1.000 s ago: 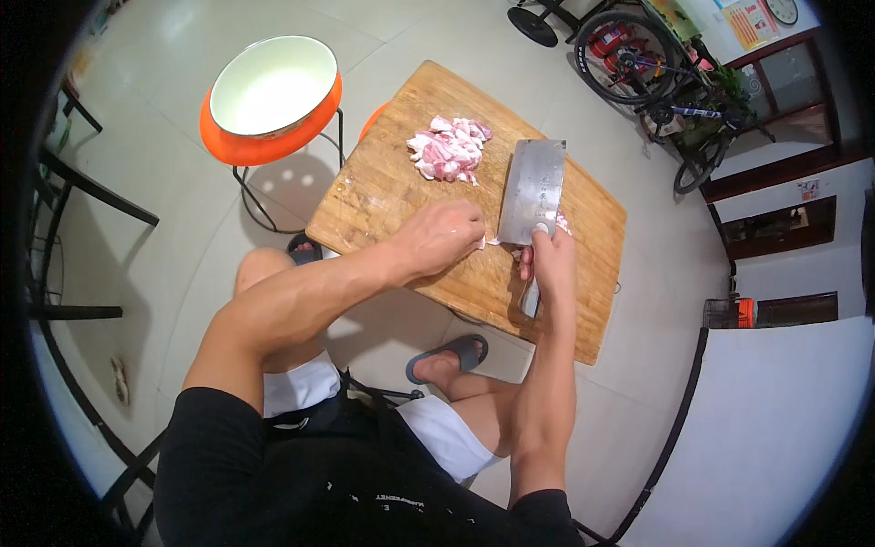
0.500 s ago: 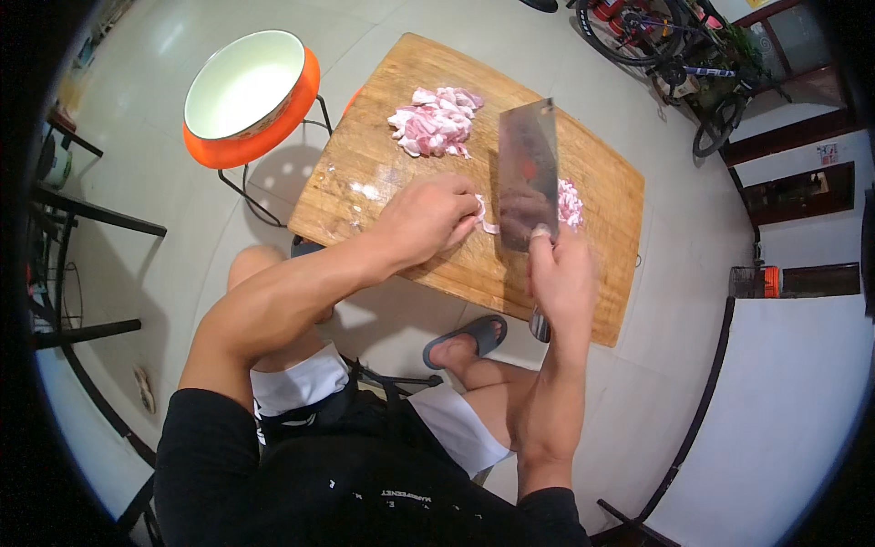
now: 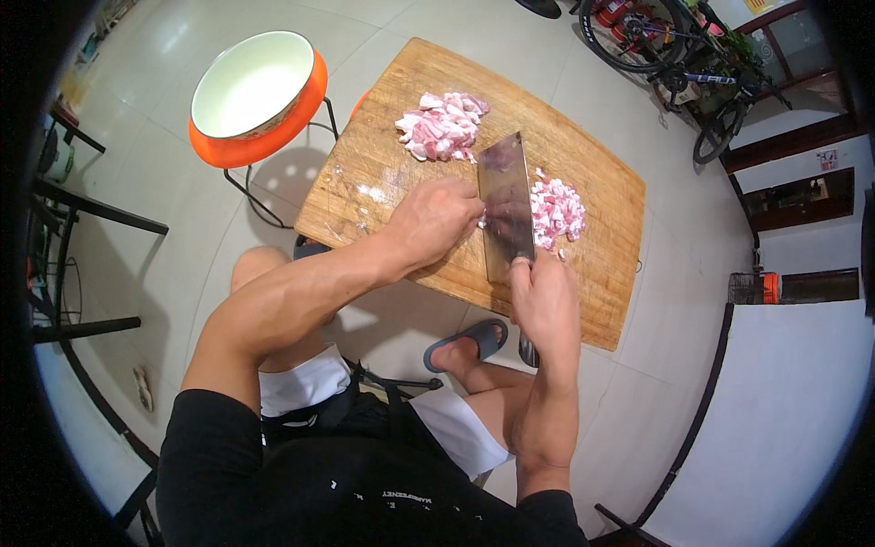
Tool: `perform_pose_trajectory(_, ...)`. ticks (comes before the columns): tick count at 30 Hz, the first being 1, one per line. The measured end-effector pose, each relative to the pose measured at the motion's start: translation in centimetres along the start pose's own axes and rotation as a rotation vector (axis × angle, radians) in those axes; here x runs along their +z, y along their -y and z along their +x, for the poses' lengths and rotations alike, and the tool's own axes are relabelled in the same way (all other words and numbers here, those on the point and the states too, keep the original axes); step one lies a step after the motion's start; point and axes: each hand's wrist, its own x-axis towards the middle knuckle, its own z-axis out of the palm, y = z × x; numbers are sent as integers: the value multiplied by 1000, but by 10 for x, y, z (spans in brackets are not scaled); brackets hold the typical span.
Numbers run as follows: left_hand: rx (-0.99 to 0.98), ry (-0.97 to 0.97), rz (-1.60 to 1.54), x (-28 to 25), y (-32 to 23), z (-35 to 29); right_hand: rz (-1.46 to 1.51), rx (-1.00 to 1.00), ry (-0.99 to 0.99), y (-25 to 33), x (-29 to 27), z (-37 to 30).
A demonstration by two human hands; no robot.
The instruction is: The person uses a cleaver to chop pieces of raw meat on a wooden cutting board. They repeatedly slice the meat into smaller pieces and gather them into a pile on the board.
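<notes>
A broad cleaver [image 3: 504, 211] is in my right hand [image 3: 547, 299], whose fingers wrap its handle. The blade stands on edge over the wooden cutting board [image 3: 365, 159], close beside the fingertips of my left hand [image 3: 437, 219]. Those fingers are curled and pressed down on a small strip of pale pink meat, mostly hidden beneath them. Right of the blade lies a heap of diced meat [image 3: 558, 211], partly covered by the cleaver. Larger meat slices [image 3: 444, 126] are piled toward the board's far side, beyond my left hand.
A white enamel bowl [image 3: 255, 82] rests on an orange stool [image 3: 214, 150] left of the board. Black metal furniture legs [image 3: 100, 210] stand at the far left. Bicycles [image 3: 638, 46] are at the far right. Below the board are my feet in grey slippers [image 3: 488, 337].
The cleaver has come left and lower, nearer my left fingertips, uncovering more of the diced meat. My left hand keeps its place on the meat. The view has shifted slightly.
</notes>
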Motion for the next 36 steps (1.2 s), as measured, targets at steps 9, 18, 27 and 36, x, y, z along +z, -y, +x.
perform_pose_trajectory(9,14,-38,-28,7,0,1,-110,-73,11,-9,2,-10)
perform_pose_trajectory(18,25,33,-72,5,5,8,-83,8,77,13,6,42)
perform_pose_trajectory(27,60,-35,-74,17,5,6,-157,-131,0,-10,11,-1)
perform_pose_trajectory(36,149,33,-97,12,5,0,-127,-101,-14,-12,18,84)
